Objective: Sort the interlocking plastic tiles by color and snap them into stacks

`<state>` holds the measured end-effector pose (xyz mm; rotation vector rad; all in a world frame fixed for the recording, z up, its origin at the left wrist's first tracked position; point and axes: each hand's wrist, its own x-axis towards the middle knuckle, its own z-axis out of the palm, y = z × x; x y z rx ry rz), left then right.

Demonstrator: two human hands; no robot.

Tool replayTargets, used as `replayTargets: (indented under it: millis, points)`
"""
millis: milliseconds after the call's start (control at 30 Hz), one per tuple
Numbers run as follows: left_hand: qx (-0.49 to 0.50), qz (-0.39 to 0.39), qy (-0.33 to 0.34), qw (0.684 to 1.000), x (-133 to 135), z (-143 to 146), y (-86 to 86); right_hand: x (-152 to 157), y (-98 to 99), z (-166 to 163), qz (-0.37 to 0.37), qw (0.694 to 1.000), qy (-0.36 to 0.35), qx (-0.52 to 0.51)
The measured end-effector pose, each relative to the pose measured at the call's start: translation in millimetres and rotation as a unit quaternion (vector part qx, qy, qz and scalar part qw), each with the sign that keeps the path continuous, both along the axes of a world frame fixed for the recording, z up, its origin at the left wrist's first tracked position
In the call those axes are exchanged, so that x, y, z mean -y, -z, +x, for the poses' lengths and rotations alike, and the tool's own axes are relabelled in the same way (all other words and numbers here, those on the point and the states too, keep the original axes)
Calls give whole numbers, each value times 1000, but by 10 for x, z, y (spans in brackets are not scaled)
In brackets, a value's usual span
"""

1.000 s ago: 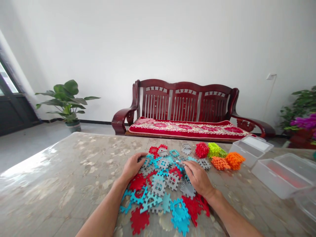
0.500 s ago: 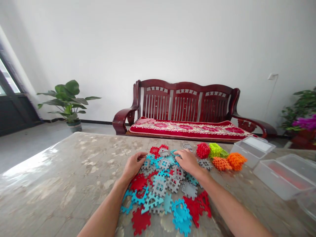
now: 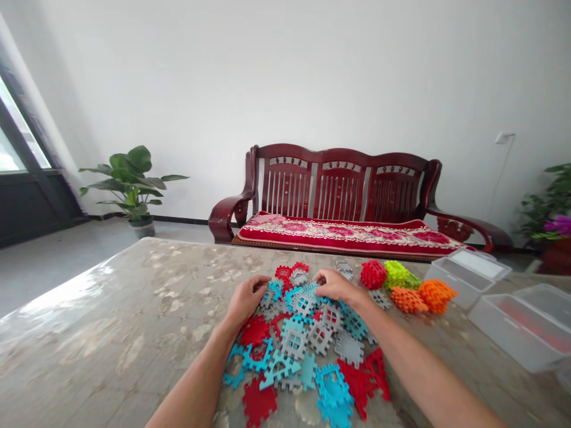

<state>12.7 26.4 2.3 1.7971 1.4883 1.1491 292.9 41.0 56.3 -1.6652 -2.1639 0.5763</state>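
Observation:
A pile of flat interlocking plastic tiles with notched edges, in red, blue and grey, lies before me. At the pile's far left side, my left hand [image 3: 246,299] is curled, thumb and fingertips closed on the edge of a blue interlocking tile [image 3: 275,289]. Across from it, my right hand [image 3: 335,286] bends its fingers down onto a light blue interlocking tile [image 3: 309,289], and its grip is partly hidden. Between the hands lies a grey window-shaped tile [image 3: 303,304]. Closer to me are a red tile [image 3: 259,402] and a blue frame tile [image 3: 332,385].
Right of the pile sit a red spiky bundle [image 3: 373,274], a yellow-green one [image 3: 396,274] and orange ones [image 3: 437,295]. Clear plastic boxes [image 3: 513,327] stand at the table's right. Beyond the table [image 3: 134,315] is a wooden bench [image 3: 339,184]. A potted plant [image 3: 134,184] stands left.
The view has shifted slightly, so the scene sits a little further right. My right hand has drawn slightly closer to my left, its fingers more bent onto the tiles.

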Motion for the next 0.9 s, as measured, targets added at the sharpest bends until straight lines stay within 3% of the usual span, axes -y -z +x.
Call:
replayTargets:
  millis: [133,233,367,500,667,800,900]
  points:
    - [1,1,2,1000,2,5,-6,170,-62,-14,86,995,1,-47]
    - [2,6,3,1000,16,13,-27,357,-89,19,159,983,-48,-75]
    - [2,11,8,1000,33,21,-46,544,-18,144,152,974,-126,-108]
    - [-5,7,6,1000,30,15,-36,639,89,227,151,963,-134,-176]
    - [-9,-1,2,1000,22,5,-27,662,188,334,192,958,-29,-213]
    - [-3,-1,2,1000,30,9,-44,587,253,516,188,967,98,-139]
    - [10,4,5,1000,39,15,-62,552,264,589,185,977,81,-70]
